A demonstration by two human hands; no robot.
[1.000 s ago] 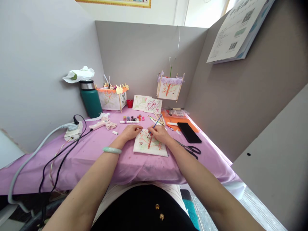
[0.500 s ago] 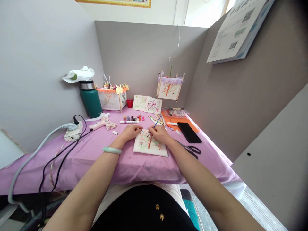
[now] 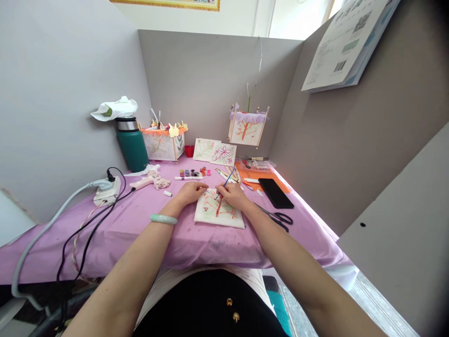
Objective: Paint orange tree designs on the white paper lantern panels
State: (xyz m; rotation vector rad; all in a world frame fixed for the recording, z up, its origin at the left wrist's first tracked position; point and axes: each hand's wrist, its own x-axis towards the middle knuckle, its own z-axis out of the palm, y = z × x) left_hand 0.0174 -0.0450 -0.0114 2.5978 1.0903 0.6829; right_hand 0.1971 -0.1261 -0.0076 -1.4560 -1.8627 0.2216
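Observation:
A white padded square (image 3: pixel 219 221) lies on the purple tablecloth, painted with an orange-red tree and small green marks. My right hand (image 3: pixel 234 194) rests over its upper right part, fingers closed round a thin blue paintbrush (image 3: pixel 229 176). The brush slants, its tip down by the tree's upper branches. At the square's upper left corner is my left hand (image 3: pixel 192 192), with thumb and fingers drawn together. Whatever may be between those fingertips is too small to make out. A pale green bangle (image 3: pixel 163 219) circles my left wrist.
Black-handled scissors (image 3: pixel 280 218) and a phone (image 3: pixel 276 193) lie to the right. Small paint pots (image 3: pixel 192 172) and a marker (image 3: pixel 188 178) sit behind the left hand. A green bottle (image 3: pixel 132 147), a power strip (image 3: pixel 108 192) and cables are at left. A decorated lantern (image 3: pixel 247 128) hangs behind.
The brush in my right hand has shifted very slightly over the tree. My left hand and the painted square have stayed in place.

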